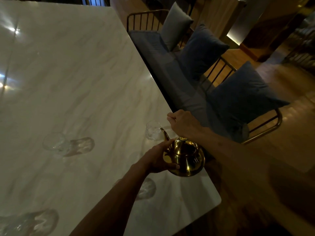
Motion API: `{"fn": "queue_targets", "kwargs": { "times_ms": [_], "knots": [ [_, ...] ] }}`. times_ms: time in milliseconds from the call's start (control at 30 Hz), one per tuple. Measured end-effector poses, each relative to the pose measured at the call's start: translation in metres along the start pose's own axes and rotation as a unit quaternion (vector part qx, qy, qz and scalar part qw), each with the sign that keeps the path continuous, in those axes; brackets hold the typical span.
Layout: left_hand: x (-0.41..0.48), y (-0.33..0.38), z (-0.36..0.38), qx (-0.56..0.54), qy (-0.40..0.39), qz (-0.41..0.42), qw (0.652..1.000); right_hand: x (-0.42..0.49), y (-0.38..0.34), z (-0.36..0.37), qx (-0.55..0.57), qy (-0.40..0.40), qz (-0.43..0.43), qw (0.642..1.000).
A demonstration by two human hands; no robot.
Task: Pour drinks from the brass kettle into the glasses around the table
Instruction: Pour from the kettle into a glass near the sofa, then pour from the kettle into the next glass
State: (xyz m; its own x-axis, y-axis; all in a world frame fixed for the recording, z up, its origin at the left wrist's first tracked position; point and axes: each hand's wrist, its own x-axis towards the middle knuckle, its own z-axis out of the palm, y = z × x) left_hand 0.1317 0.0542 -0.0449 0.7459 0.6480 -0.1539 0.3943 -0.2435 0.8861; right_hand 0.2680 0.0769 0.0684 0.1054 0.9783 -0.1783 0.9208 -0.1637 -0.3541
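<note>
- While the left hand (158,159) cups the kettle (187,159), fingers curled round its side, the right hand (184,125) is fisted above the lid (185,144), hold unseen.
- Kettle's spout (165,133) just beside a glass (152,131) beyond the hands.
- Beneath both: table (68,74).

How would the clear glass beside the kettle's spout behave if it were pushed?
The glass looks thin and light, so it would probably slide easily on the polished table. It stands near the table's edge, so a push outward might send it off and break it.
</note>
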Motion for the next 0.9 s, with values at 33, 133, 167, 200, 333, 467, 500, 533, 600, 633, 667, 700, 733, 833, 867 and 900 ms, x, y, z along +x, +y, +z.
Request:
{"fn": "queue_targets", "kwargs": {
  "times_ms": [33, 133, 167, 200, 333, 467, 500, 533, 600, 633, 667, 700, 733, 833, 867, 900],
  "knots": [
    [0.001, -0.002, 0.002, 0.005, 0.004, 0.002, 1.000, -0.004, 0.001, -0.001, 0.011, 0.011, 0.004, 1.000],
    [0.001, -0.005, 0.007, 0.034, 0.019, 0.005, 0.999, -0.015, 0.008, 0.001, 0.040, 0.055, 0.004, 0.998],
    [0.000, -0.006, 0.009, 0.048, 0.025, 0.006, 0.999, -0.019, 0.011, 0.003, 0.044, 0.067, -0.004, 0.997],
    [-0.001, -0.005, 0.012, 0.063, 0.033, 0.006, 0.997, -0.023, 0.013, 0.003, 0.048, 0.079, -0.012, 0.996],
    [-0.008, -0.002, 0.023, 0.111, 0.060, 0.010, 0.992, -0.036, 0.020, 0.004, 0.075, 0.102, -0.042, 0.991],
    [-0.020, 0.004, 0.035, 0.142, 0.103, 0.023, 0.984, -0.051, 0.024, 0.003, 0.098, 0.100, -0.083, 0.987],
    [-0.024, 0.006, 0.039, 0.147, 0.118, 0.022, 0.982, -0.054, 0.025, 0.001, 0.097, 0.094, -0.099, 0.986],
    [-0.030, 0.010, 0.043, 0.150, 0.133, 0.023, 0.979, -0.059, 0.025, -0.001, 0.095, 0.089, -0.115, 0.985],
    [-0.040, 0.016, 0.052, 0.153, 0.163, 0.024, 0.974, -0.068, 0.024, -0.005, 0.093, 0.081, -0.147, 0.981],
    [-0.046, 0.019, 0.057, 0.154, 0.177, 0.023, 0.972, -0.072, 0.022, -0.007, 0.091, 0.079, -0.165, 0.979],
    [-0.052, 0.024, 0.061, 0.154, 0.192, 0.020, 0.969, -0.077, 0.020, -0.008, 0.087, 0.074, -0.181, 0.977],
    [-0.057, 0.028, 0.066, 0.152, 0.206, 0.012, 0.967, -0.081, 0.018, -0.008, 0.084, 0.070, -0.194, 0.975],
    [-0.063, 0.031, 0.071, 0.148, 0.219, 0.001, 0.964, -0.086, 0.017, -0.008, 0.082, 0.065, -0.206, 0.973],
    [-0.081, 0.037, 0.087, 0.132, 0.252, -0.020, 0.959, -0.100, 0.012, -0.004, 0.080, 0.047, -0.239, 0.967],
    [-0.087, 0.038, 0.092, 0.128, 0.259, -0.030, 0.957, -0.104, 0.009, -0.003, 0.076, 0.040, -0.252, 0.964],
    [-0.093, 0.038, 0.098, 0.122, 0.266, -0.041, 0.955, -0.108, 0.006, -0.001, 0.072, 0.030, -0.262, 0.962]
  ]
}}
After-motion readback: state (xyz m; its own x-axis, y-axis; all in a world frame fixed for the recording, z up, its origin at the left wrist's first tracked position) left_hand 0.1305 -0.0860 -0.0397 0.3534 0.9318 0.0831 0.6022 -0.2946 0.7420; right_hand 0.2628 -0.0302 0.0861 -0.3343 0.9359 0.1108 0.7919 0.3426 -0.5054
